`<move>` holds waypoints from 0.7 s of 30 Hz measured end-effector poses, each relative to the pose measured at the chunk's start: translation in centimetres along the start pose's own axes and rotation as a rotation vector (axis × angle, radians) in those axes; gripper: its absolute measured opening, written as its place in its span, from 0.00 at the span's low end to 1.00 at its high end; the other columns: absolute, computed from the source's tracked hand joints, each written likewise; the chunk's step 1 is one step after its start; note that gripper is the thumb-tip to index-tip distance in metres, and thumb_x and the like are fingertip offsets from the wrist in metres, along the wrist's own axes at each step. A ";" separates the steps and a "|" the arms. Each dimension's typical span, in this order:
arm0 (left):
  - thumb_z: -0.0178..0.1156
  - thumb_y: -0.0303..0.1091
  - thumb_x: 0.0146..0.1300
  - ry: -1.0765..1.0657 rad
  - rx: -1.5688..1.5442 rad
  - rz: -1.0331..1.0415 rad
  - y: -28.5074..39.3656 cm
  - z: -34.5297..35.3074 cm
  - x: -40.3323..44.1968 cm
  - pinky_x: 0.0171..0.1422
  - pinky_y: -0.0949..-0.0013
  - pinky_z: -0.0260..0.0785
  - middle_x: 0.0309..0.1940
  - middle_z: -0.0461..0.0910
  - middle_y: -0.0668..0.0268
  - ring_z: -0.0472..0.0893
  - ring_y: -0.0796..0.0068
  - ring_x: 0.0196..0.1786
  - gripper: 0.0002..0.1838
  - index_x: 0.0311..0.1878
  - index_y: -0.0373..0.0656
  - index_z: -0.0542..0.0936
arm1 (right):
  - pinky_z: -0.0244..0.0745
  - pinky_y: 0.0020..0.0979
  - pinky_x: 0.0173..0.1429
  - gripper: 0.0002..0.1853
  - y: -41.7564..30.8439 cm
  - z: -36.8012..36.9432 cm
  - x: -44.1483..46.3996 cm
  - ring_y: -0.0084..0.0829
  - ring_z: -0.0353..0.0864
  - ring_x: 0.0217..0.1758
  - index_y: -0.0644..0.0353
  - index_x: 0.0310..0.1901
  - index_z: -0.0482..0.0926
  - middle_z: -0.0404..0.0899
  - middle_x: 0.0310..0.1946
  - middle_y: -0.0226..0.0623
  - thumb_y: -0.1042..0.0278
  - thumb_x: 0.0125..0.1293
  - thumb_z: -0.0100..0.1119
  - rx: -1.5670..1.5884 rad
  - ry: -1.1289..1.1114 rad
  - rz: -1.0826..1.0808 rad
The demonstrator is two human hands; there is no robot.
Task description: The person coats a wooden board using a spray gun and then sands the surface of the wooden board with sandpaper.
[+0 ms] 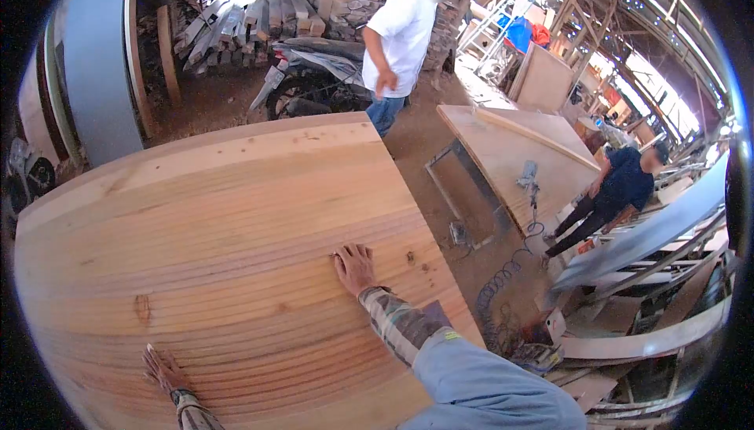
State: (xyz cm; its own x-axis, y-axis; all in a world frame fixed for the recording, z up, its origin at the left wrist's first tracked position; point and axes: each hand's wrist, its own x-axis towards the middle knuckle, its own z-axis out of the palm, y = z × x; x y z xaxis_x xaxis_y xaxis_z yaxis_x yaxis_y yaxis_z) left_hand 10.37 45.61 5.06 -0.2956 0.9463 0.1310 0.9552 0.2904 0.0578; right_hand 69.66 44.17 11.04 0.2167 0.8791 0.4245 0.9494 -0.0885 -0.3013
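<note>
A broad wooden panel [236,218] with striped grain and a few dark knots fills the lower left of the head view. My left hand [163,369] lies flat on its near left part, fingers stretched out, holding nothing. Farther right, my right hand [356,267] rests palm down on the panel, not far from its right edge, with the fingers extended and nothing held. Camouflage-patterned sleeves show at both wrists, and a blue-grey trouser leg [479,387] reaches across the panel's near right corner.
A person in a white shirt [404,29] stands beyond the panel by a parked motorcycle [314,73]. Another person in dark clothes [616,186] is near a second wooden table [522,155] bearing a power tool [529,179]. A coiled hose [503,277] trails over the floor. Stacked lumber [251,21] lies behind.
</note>
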 end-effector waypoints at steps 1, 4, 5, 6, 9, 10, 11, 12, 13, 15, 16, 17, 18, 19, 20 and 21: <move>0.47 0.52 0.74 -0.032 0.048 -0.031 -0.3 1.0 0.4 0.80 0.41 0.34 0.79 0.53 0.66 0.48 0.61 0.81 0.33 0.78 0.54 0.55 | 0.64 0.48 0.57 0.09 -0.1 -0.1 0.0 0.44 0.72 0.52 0.56 0.43 0.77 0.73 0.44 0.40 0.63 0.65 0.56 0.000 0.000 0.003; 0.47 0.52 0.74 -0.046 0.069 -0.023 1.6 -2.3 -0.7 0.80 0.42 0.34 0.79 0.53 0.67 0.49 0.62 0.81 0.33 0.78 0.54 0.56 | 0.64 0.46 0.57 0.07 -0.2 -0.2 0.0 0.43 0.73 0.51 0.56 0.41 0.76 0.75 0.42 0.38 0.64 0.65 0.57 -0.014 0.000 0.028; 0.48 0.51 0.74 -0.038 0.054 -0.005 1.8 -2.7 -0.9 0.80 0.42 0.34 0.79 0.53 0.67 0.49 0.62 0.81 0.33 0.78 0.54 0.56 | 0.64 0.46 0.57 0.07 -0.2 -0.2 0.1 0.43 0.73 0.51 0.56 0.41 0.76 0.75 0.42 0.38 0.64 0.65 0.56 -0.020 0.010 0.019; 0.48 0.51 0.74 -0.029 0.040 0.014 2.0 -3.0 -1.2 0.80 0.42 0.34 0.79 0.53 0.67 0.49 0.62 0.81 0.33 0.78 0.54 0.56 | 0.64 0.46 0.57 0.08 -0.2 -0.3 0.1 0.43 0.73 0.51 0.57 0.41 0.76 0.74 0.42 0.39 0.64 0.66 0.56 -0.027 0.020 0.009; 0.48 0.50 0.75 0.005 0.068 -0.015 0.5 -0.5 -0.4 0.80 0.43 0.33 0.79 0.53 0.68 0.49 0.63 0.81 0.32 0.78 0.55 0.56 | 0.64 0.46 0.58 0.08 -0.3 -0.1 0.2 0.43 0.73 0.51 0.57 0.41 0.76 0.74 0.42 0.39 0.64 0.65 0.57 -0.022 0.010 0.022; 0.48 0.49 0.75 -0.007 0.061 0.002 0.1 -0.3 -0.3 0.80 0.43 0.33 0.79 0.53 0.68 0.49 0.63 0.81 0.32 0.78 0.55 0.56 | 0.64 0.46 0.58 0.08 -0.3 -0.2 0.2 0.43 0.73 0.51 0.57 0.41 0.76 0.74 0.42 0.39 0.64 0.65 0.57 -0.022 0.007 0.025; 0.48 0.49 0.75 -0.018 0.054 0.019 -0.2 -0.1 -0.3 0.80 0.43 0.32 0.79 0.53 0.68 0.49 0.64 0.81 0.31 0.78 0.56 0.56 | 0.64 0.46 0.58 0.08 -0.3 -0.2 0.2 0.43 0.73 0.51 0.57 0.41 0.77 0.74 0.42 0.39 0.64 0.65 0.57 -0.019 0.022 0.017; 0.48 0.49 0.75 -0.020 0.056 0.020 -0.1 -0.1 -0.3 0.80 0.43 0.32 0.79 0.53 0.68 0.49 0.64 0.81 0.31 0.78 0.56 0.56 | 0.63 0.46 0.58 0.08 -0.3 -0.2 0.2 0.43 0.73 0.51 0.57 0.41 0.77 0.74 0.42 0.40 0.64 0.65 0.57 -0.016 0.038 0.009; 0.47 0.48 0.75 -0.022 0.014 -0.012 0.2 0.1 -0.1 0.80 0.43 0.32 0.79 0.52 0.67 0.49 0.63 0.81 0.31 0.78 0.56 0.56 | 0.63 0.46 0.58 0.08 -0.3 -0.1 0.2 0.43 0.73 0.51 0.57 0.41 0.77 0.74 0.42 0.40 0.64 0.65 0.57 -0.016 0.037 0.010; 0.47 0.48 0.75 -0.025 -0.028 -0.044 0.2 0.6 0.0 0.80 0.43 0.32 0.79 0.52 0.66 0.48 0.63 0.81 0.31 0.78 0.55 0.56 | 0.63 0.46 0.58 0.08 -0.2 0.0 0.2 0.43 0.73 0.51 0.57 0.42 0.77 0.74 0.42 0.39 0.64 0.65 0.57 -0.008 0.054 0.005; 0.47 0.48 0.75 -0.015 -0.032 -0.032 -0.5 1.2 0.1 0.80 0.43 0.31 0.79 0.52 0.66 0.48 0.62 0.81 0.31 0.78 0.55 0.56 | 0.63 0.46 0.58 0.08 -0.1 0.1 0.2 0.43 0.73 0.51 0.57 0.42 0.77 0.74 0.42 0.39 0.64 0.65 0.57 -0.008 0.053 0.006; 0.47 0.49 0.75 -0.006 -0.035 -0.019 -1.2 1.7 0.2 0.80 0.42 0.31 0.79 0.51 0.65 0.48 0.62 0.81 0.31 0.78 0.55 0.56 | 0.63 0.46 0.58 0.08 -0.1 0.3 0.2 0.44 0.72 0.51 0.56 0.42 0.77 0.74 0.43 0.40 0.64 0.65 0.57 -0.011 0.048 0.008; 0.47 0.49 0.75 -0.007 -0.033 -0.017 -1.1 1.4 0.2 0.80 0.42 0.31 0.79 0.51 0.65 0.48 0.62 0.81 0.31 0.78 0.55 0.56 | 0.63 0.46 0.58 0.08 -0.1 0.3 0.3 0.44 0.72 0.52 0.56 0.42 0.76 0.74 0.43 0.40 0.64 0.65 0.57 -0.015 0.042 0.010; 0.47 0.49 0.75 -0.015 -0.027 -0.014 -0.9 1.1 0.1 0.80 0.42 0.31 0.79 0.51 0.64 0.47 0.61 0.81 0.31 0.78 0.56 0.56 | 0.63 0.46 0.58 0.08 -0.1 0.3 0.3 0.44 0.72 0.52 0.56 0.42 0.76 0.74 0.43 0.40 0.64 0.65 0.57 -0.015 0.041 0.013; 0.48 0.49 0.75 -0.020 -0.024 -0.012 -0.6 0.8 0.1 0.80 0.42 0.31 0.79 0.51 0.64 0.47 0.61 0.81 0.31 0.78 0.56 0.56 | 0.64 0.47 0.59 0.09 0.0 0.3 0.3 0.44 0.72 0.53 0.56 0.43 0.77 0.74 0.44 0.39 0.63 0.64 0.58 -0.028 0.010 0.027; 0.48 0.49 0.75 -0.024 -0.020 -0.011 -0.4 0.5 0.0 0.80 0.42 0.31 0.79 0.51 0.64 0.47 0.61 0.81 0.32 0.78 0.56 0.56 | 0.64 0.48 0.59 0.11 0.0 0.4 0.3 0.43 0.72 0.54 0.55 0.45 0.78 0.75 0.46 0.39 0.63 0.62 0.59 -0.041 -0.022 0.042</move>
State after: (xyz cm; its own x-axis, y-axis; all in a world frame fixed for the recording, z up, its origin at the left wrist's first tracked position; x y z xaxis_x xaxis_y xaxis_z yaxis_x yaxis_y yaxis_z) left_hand 9.98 45.57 4.54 -0.3049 0.9464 0.1065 0.9514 0.2976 0.0791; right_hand 69.66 44.60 10.87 0.2518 0.8841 0.3937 0.9482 -0.1439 -0.2831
